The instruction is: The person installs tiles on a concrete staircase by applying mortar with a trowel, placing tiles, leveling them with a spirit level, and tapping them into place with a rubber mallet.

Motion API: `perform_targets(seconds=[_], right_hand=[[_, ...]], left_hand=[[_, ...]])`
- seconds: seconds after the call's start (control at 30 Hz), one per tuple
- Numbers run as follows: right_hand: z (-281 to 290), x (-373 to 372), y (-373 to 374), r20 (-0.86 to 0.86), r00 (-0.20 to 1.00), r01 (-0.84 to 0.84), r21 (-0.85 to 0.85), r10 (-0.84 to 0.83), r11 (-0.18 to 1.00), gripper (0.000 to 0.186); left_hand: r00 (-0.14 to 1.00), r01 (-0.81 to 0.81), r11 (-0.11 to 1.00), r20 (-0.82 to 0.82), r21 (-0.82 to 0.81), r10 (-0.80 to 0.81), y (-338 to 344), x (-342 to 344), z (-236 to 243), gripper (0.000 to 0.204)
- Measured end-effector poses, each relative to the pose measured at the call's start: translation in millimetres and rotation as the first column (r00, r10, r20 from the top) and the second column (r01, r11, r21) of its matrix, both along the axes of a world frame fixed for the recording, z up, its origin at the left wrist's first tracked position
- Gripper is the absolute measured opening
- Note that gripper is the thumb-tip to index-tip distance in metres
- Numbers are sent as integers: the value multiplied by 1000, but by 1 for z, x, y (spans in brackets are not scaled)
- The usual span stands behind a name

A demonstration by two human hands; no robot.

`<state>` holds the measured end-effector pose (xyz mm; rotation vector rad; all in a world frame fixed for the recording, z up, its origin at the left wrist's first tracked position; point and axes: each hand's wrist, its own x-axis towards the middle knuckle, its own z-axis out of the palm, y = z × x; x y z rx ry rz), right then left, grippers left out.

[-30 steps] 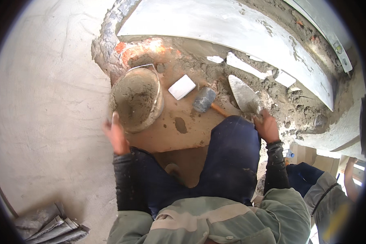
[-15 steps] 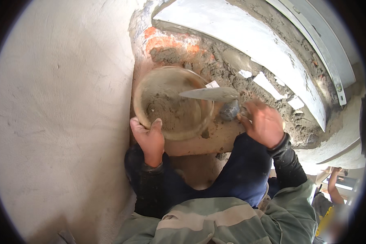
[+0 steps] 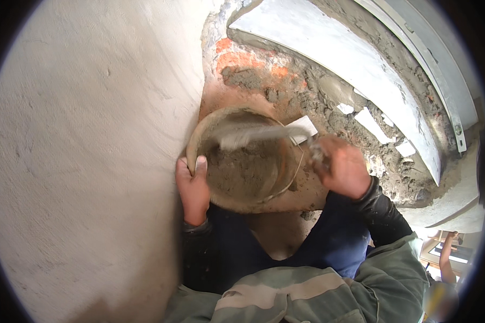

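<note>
A round bucket (image 3: 199, 137) with wet grey mortar (image 3: 248, 172) inside sits in front of my knees. My left hand (image 3: 193, 188) grips its near left rim, thumb over the edge. My right hand (image 3: 345, 169) is closed on the handle of a metal trowel (image 3: 253, 134), whose flat blade lies across the bucket's mouth above the mortar, pointing left.
A plastered wall (image 3: 91, 151) fills the left side. Exposed red brick (image 3: 242, 59) with mortar lumps lies behind the bucket, white tile scraps (image 3: 369, 121) to the right, and a pale curved ledge (image 3: 334, 48) beyond. Another person's arm (image 3: 447, 258) shows at lower right.
My head has moved closer to the bucket. The left hand slid along the rim; the trowel blade swung further left across the bucket, over the mortar.
</note>
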<state>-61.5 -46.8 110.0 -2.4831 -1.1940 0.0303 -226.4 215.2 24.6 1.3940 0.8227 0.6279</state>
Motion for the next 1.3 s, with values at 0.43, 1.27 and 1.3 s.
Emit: perform_targets(seconds=[0.43,1.27,1.3], right_hand=[[-145,200,168,-444,893,118,87,-67,989,53],[-161,215,79,-130,968,237,202,-214,950,49],[-158,212,69,-142,970,220,155,-199,963,49]], left_hand=[[999,0,998,35,70,-3,5,-2,-15,15],[996,15,1000,92,22,-17,2,3,-13,16],[995,21,1000,99,17,-23,2,3,-14,16]])
